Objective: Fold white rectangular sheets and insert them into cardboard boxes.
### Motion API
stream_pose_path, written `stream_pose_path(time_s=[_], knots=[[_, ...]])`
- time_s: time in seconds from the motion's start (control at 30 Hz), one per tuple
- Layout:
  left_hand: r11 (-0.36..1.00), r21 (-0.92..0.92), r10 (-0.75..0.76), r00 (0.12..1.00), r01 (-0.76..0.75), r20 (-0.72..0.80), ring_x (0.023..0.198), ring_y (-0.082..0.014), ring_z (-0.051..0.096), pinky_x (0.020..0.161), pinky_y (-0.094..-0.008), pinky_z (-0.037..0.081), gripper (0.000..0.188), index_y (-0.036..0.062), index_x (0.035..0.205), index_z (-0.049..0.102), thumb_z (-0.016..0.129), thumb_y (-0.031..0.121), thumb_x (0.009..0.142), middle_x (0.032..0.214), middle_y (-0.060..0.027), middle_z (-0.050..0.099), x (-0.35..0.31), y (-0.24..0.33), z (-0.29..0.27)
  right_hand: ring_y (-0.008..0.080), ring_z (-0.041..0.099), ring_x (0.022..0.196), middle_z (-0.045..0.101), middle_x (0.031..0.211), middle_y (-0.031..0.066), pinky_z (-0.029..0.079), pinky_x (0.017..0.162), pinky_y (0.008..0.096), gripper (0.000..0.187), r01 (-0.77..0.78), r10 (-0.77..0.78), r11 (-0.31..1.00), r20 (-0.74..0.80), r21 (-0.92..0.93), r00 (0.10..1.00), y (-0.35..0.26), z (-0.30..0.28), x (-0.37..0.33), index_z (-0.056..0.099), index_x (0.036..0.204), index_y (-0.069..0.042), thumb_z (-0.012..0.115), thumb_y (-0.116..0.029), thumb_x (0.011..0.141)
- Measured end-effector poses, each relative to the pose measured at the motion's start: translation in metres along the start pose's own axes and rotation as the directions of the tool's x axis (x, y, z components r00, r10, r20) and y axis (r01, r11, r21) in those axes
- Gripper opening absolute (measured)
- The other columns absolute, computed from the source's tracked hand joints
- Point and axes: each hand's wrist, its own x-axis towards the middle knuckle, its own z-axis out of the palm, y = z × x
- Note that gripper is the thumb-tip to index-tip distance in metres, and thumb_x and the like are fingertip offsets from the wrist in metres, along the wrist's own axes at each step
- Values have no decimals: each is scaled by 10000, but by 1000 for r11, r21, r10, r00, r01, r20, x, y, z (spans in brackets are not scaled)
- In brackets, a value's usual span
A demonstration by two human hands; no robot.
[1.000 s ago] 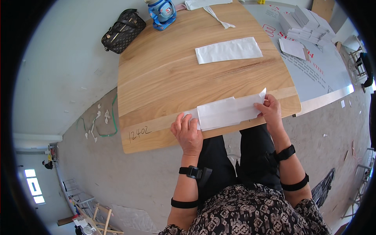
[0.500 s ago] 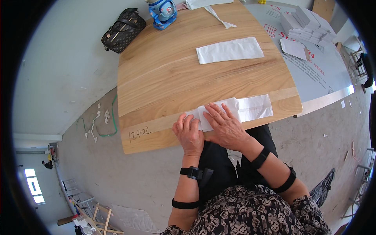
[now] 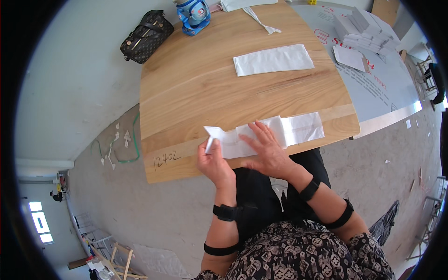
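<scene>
1. Fingers of the left hand (image 3: 213,161) are pinched narrowly on the near-left end of a long white paper strip (image 3: 266,135), and that corner is lifted and turned up off the surface.
2. Fingers of the right hand (image 3: 265,150) are spread wide and laid flat on the middle of the strip, pressing it down; nothing is gripped by this hand.
3. The strip is located along the near edge of the wooden table (image 3: 196,88), just in front of the seated person, with its right end lying flat and uncovered.
4. A fold at the left end is judged to be the step in hand. For a clean result, the flat palm is best kept firm beside the fold line so that the sheet cannot slide, the lifted corner is best brought over squarely with its edges matched, and the crease is best pressed only after alignment is checked.
5. A risk of a skewed crease is judged likely if the strip is allowed to hang over the table edge.
6. A second folded white sheet (image 3: 273,59) is noted well apart at mid-table; a dark handbag (image 3: 146,36) and a blue bottle-like object (image 3: 193,15) are noted at the far end.
</scene>
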Motion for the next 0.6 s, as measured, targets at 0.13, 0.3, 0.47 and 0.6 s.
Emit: stream_pose_path(time_s=[0.13,0.3,0.47,0.6], knots=[[898,217,298,892,-383,339,962,-178,627,829,-311,502,153,6,1028,627,654,46,883,1065,-97,673,-30,-4,14,283,653,893,665,963,222,516,749,346,540,-210,502,472,-65,856,862,-11,-8,12,622,1043,52,721,-428,813],[718,347,310,725,-603,616,1108,-336,596,947,-387,474,325,-19,1090,612,586,-92,775,1202,-183,611,-48,-2,16,279,487,490,536,552,190,418,489,376,284,-467,694,536,-51,703,718,15,-15,12,525,636,53,658,-147,788],[537,483,337,701,-692,629,1223,-361,515,1041,-432,395,402,-41,1173,591,510,-94,783,1278,-186,567,-42,-8,-13,449,566,667,546,655,274,445,579,464,232,-595,712,654,-114,467,693,25,-24,7,516,652,56,621,-124,754],[354,583,271,677,-732,685,1301,-368,432,1095,-472,308,413,-25,1283,530,544,147,908,1352,-202,502,-33,-7,-21,451,577,692,562,684,278,453,608,480,225,-599,712,667,-141,442,688,28,-24,7,534,667,53,614,-136,761]])
